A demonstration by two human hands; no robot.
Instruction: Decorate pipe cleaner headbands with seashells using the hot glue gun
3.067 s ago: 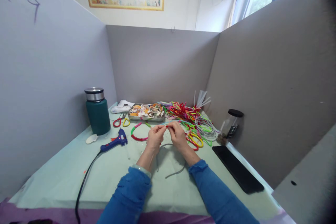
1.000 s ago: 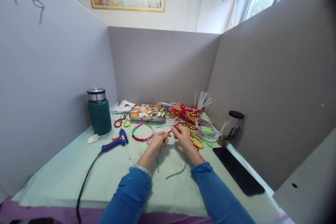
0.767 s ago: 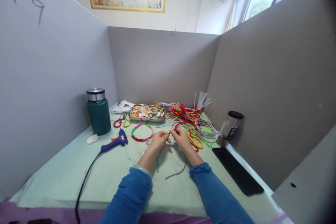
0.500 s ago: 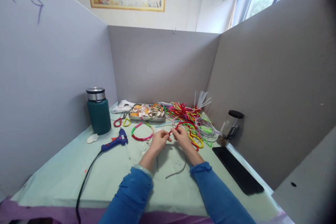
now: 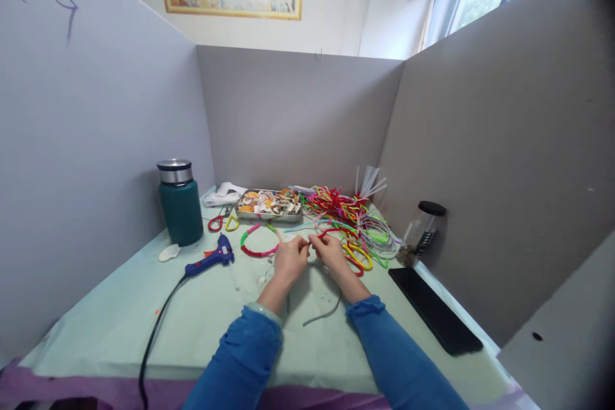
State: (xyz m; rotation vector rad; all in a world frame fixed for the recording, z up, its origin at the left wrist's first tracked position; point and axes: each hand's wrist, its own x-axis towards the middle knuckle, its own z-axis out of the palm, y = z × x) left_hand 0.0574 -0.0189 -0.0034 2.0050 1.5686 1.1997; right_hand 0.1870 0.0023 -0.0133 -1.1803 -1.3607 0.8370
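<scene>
My left hand (image 5: 289,259) and my right hand (image 5: 329,252) meet over the middle of the table, fingers pinched. Between them they grip the top of a thin grey headband (image 5: 323,314), whose ends trail toward me on the table. My right hand also pinches a red pipe cleaner (image 5: 330,231) that runs off to the right toward the pile. Both sleeves are blue denim.
A heap of coloured pipe cleaners and hoops (image 5: 355,221) lies right of my hands. Behind them sits a metal tray of shells (image 5: 269,203) and a wrapped pink-green headband (image 5: 260,241). A blue glue gun (image 5: 210,258), green flask (image 5: 179,202), black phone (image 5: 435,316) and jar (image 5: 421,230) surround the spot.
My hands have stayed together at the headband's top, shifting slightly lower and closer; the red pipe cleaner has been worked along it. Nothing else moved.
</scene>
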